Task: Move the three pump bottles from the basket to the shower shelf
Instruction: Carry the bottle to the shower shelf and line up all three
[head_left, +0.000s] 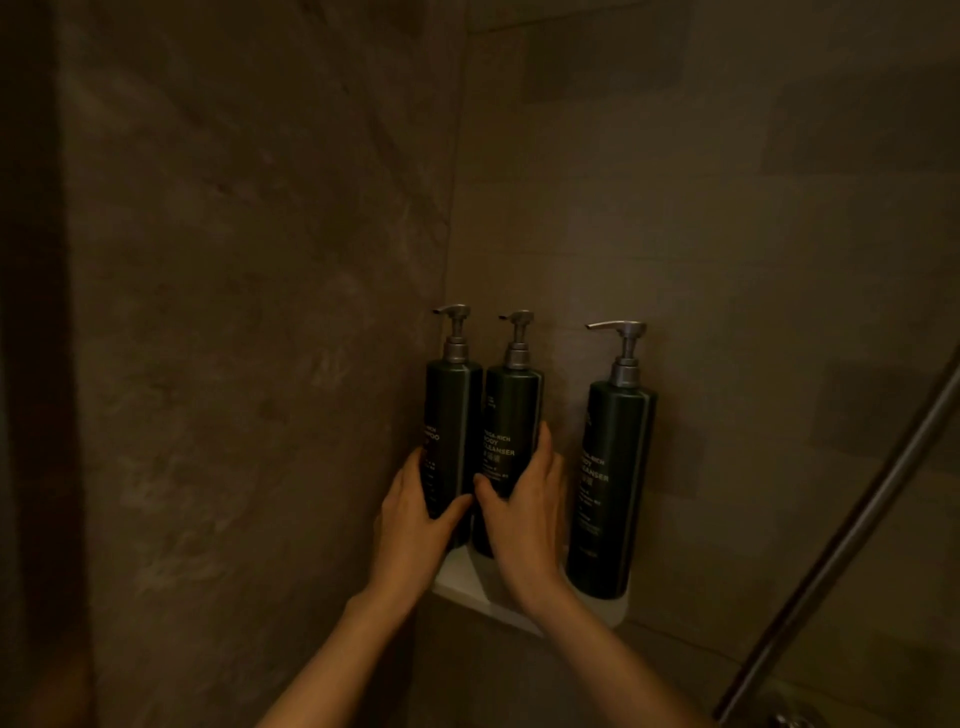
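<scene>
Three dark green pump bottles with grey pumps stand upright on a white corner shower shelf (613, 608). My left hand (415, 514) wraps around the lower part of the left bottle (453, 410), which sits against the left wall. My right hand (524, 504) grips the middle bottle (511, 410), which stands touching the left one. The right bottle (610, 467) stands alone a little apart, with no hand on it. The basket is out of view.
Brown tiled walls (234, 312) meet in the corner behind the shelf. A metal bar (857, 519) slants up from the lower right to the right edge. The scene is dim.
</scene>
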